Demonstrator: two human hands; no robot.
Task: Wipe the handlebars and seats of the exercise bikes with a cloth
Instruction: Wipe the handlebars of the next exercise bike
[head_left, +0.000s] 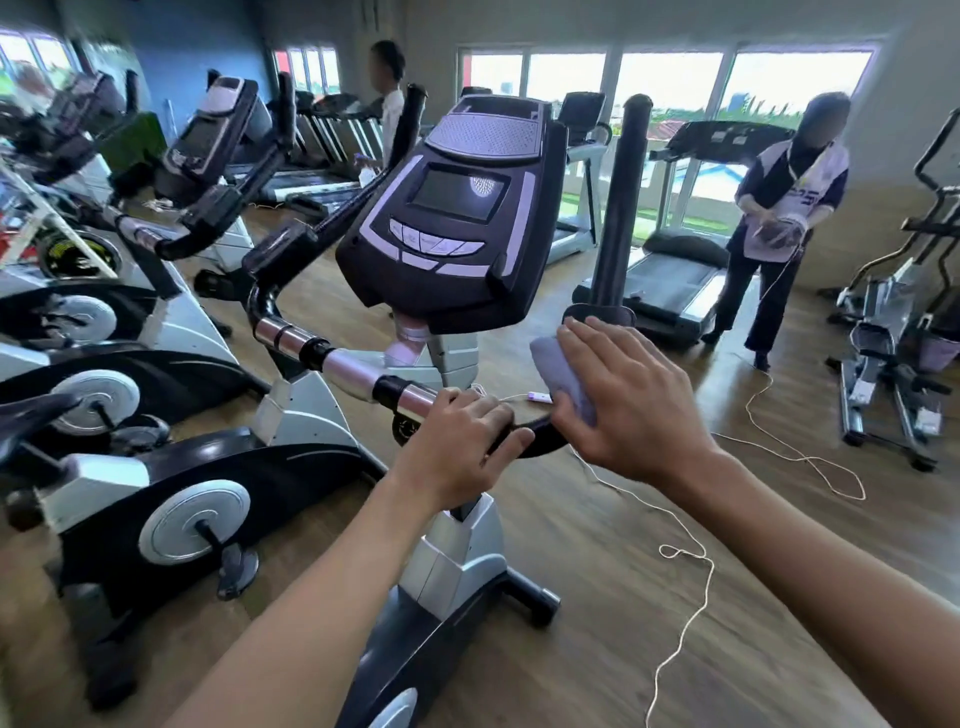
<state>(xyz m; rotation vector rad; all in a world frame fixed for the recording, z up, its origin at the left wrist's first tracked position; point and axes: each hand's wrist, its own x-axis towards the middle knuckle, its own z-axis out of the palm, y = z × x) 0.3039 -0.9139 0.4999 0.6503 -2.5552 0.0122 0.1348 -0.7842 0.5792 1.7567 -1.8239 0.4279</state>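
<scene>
An exercise bike stands right in front of me, its dark console tilted towards me above a black and chrome handlebar. My left hand grips the handlebar's middle, fingers curled over the bar. My right hand presses a pale lilac cloth against the right side of the handlebar, fingers straight and spread over the cloth. The bar's right upright grip rises just behind the cloth. This bike's seat is out of sight.
More exercise bikes line the left side, a black seat at the left edge. Treadmills stand by the windows. A person stands at the right, another person at the back. A white cord trails over the wooden floor.
</scene>
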